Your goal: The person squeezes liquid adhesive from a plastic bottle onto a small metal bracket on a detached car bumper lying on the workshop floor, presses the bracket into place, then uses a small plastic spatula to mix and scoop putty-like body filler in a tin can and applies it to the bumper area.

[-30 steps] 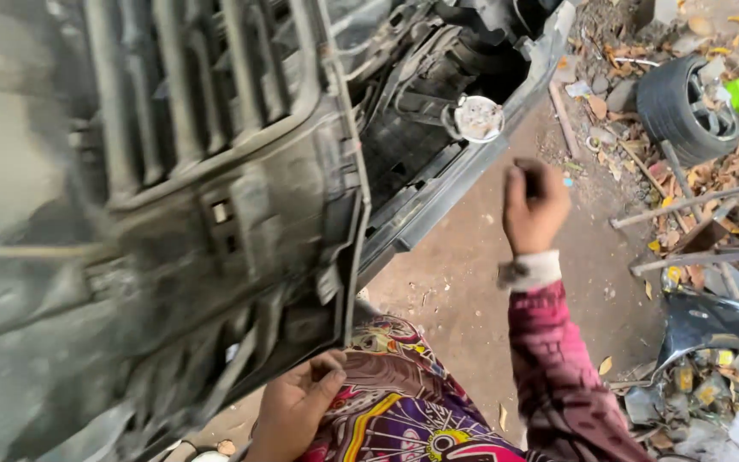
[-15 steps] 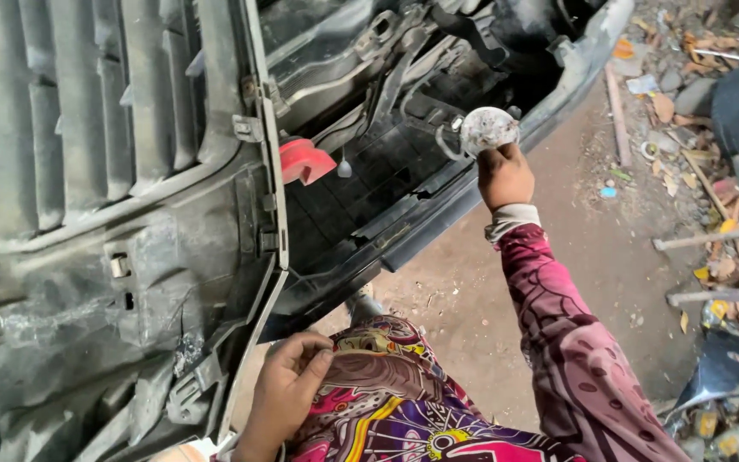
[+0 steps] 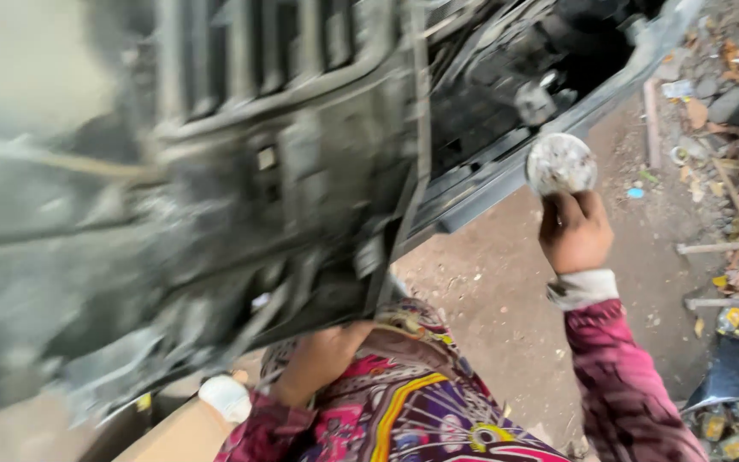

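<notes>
Our right hand (image 3: 576,233) is raised in front of the open car front (image 3: 506,111), fingers closed around the lower edge of a round, pale, dusty disc (image 3: 561,163) — a cap or cover, by the look of it. We judge it light and rigid, gritty rather than slippery, best held by its rim as it is now. Our left hand (image 3: 318,359) presses up against the underside of the dark, blurred bumper panel (image 3: 241,214); whether its fingers grip the edge we cannot tell.
</notes>
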